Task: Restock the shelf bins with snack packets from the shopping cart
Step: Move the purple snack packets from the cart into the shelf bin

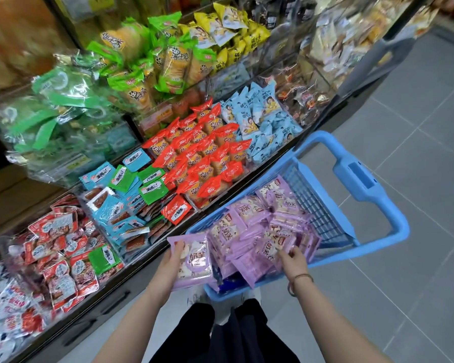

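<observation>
Pickup step, I'd say. Left grip (172, 260) pinches one purple packet (194, 260) by its edge, thumb on top, over the blue cart's (362, 176) near corner. Right grip (292, 258) is down in the purple pile (260, 226) inside the cart. Fingers bent, can't tell if anything's caught. Next: swing left to the shelf bins (63, 163). No purple bin in sight, so choose w/ care.

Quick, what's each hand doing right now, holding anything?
Left hand: holds a purple packet.
Right hand: fingers curled among the pile of purple packets in the cart; whether it grips one cannot be told.
</observation>
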